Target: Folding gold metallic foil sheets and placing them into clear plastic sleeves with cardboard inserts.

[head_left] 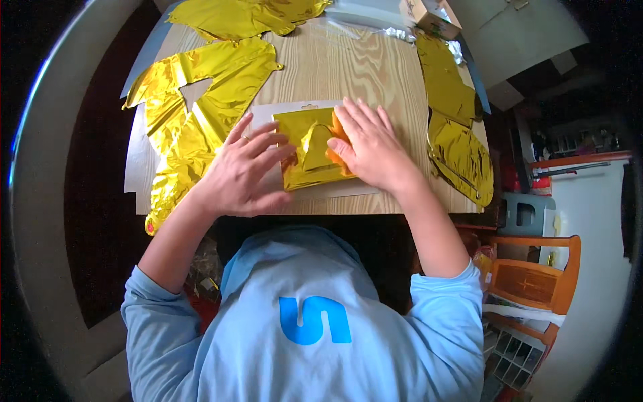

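A folded gold foil balloon [309,155] lies on a flat clear package with a white backing card [295,109] near the table's front edge. My left hand [242,169] rests on its left side, fingers spread and pressing the foil. My right hand [370,146] lies flat on its right side, covering something orange [337,131] that peeks out under the fingers. Neither hand has lifted anything off the table.
The light wooden table [348,67] holds more flat gold foil balloons at the left [194,107], far side [234,17] and right [459,137]. A small cardboard box [432,17] sits at the far right. An orange wooden chair [536,278] stands to my right.
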A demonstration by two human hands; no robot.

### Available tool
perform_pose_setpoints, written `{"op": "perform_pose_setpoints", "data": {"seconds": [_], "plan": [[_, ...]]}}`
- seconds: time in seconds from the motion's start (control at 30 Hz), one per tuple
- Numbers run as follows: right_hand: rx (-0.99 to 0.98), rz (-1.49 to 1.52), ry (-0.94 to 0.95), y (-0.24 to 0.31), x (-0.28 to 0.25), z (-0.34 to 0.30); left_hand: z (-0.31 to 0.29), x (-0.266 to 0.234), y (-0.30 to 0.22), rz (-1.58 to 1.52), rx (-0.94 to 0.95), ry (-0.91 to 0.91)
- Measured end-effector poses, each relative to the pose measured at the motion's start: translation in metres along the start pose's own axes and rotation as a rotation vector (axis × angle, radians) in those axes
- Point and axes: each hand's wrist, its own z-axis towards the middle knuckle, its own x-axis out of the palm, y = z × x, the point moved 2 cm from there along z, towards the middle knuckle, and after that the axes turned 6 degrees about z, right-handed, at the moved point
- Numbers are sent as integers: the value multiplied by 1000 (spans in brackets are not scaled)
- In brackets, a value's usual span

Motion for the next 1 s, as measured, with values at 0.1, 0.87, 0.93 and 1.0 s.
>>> {"op": "perform_pose_setpoints", "data": {"seconds": [0.1, 0.87, 0.93, 1.0], "plan": [[55, -5, -84, 16, 20, -7, -6, 1, -3, 37, -195, -94], [248, 219, -108, 15, 9, -16, 19, 39, 16, 118, -214, 181], [262, 230, -95, 8, 11, -11, 19, 38, 11, 134, -224, 190], [230, 256, -80, -3, 8, -5, 20, 40, -1, 116, -257, 193]]}}
